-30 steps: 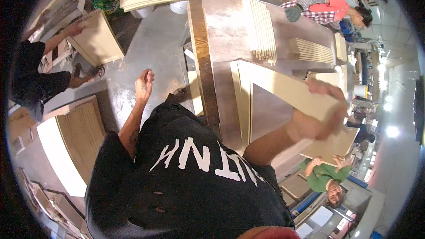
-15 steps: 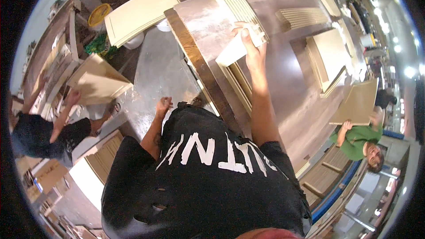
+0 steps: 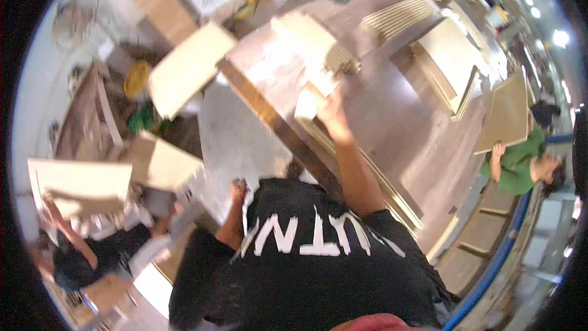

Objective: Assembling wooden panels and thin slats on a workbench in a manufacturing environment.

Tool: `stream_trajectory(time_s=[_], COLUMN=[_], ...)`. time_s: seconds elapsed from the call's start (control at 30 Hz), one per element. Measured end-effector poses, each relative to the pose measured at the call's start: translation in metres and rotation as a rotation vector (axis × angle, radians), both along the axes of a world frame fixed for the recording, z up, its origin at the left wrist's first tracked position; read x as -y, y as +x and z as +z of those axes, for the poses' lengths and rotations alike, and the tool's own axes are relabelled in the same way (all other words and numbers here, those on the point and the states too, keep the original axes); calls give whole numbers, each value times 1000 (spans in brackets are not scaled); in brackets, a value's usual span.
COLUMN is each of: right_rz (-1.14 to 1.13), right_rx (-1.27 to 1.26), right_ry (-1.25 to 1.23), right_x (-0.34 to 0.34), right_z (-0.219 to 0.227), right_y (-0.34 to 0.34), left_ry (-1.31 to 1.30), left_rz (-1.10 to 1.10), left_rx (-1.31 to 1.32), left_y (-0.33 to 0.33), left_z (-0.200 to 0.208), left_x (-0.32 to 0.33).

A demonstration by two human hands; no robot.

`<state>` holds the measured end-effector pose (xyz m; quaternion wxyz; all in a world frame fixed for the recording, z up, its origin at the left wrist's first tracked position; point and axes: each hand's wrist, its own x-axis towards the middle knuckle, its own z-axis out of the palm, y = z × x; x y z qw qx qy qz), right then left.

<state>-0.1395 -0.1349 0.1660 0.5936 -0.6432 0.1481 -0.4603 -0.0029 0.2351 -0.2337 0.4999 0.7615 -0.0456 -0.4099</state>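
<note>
In my right hand (image 3: pixel 332 115), blurred by motion, is a short pale board piece (image 3: pixel 306 105), gripped over the table (image 3: pixel 383 110). Just beyond it lies a stack of cream panel strips (image 3: pixel 327 43), its stepped ends toward my hand. Long thin strips (image 3: pixel 373 175) lie along the near table edge, beneath my right forearm. My left hand (image 3: pixel 239 190) hangs low beside my body, away from the table. Its fingers look curled, but blur hides whether they hold anything.
A brown wooden edge (image 3: pixel 260 107) borders the table. More strips (image 3: pixel 401 15) and stacked panels (image 3: pixel 450 61) lie farther right. Large boards (image 3: pixel 190 67) stand left of the table. One co-worker (image 3: pixel 98 254) lifts a board at left; another in green (image 3: pixel 520 165) holds a panel at right.
My right hand and its board piece have come lower and nearer to me. My view has shifted. The left co-worker now raises a board, while the right one still holds a panel.
</note>
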Motion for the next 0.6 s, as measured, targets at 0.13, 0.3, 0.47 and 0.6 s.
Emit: stream_trajectory(time_s=[0.13,0.3,0.47,0.6], right_rz=[10,-126,-90,-174], right_rx=[-15,-429,-894,-1060], right_ry=[280,-25,-342,-243], right_x=[-12,19,-40,-86], right_z=[13,-28,-86,-118], right_y=[12,-28,-76,-144], left_ry=[-86,-445,-956,-903], left_rz=[7,-120,-476,-487], left_rx=[160,690,772,954], left_y=[21,-22,-56,-69], left_z=[75,278,428,438], left_x=[53,203,265,284])
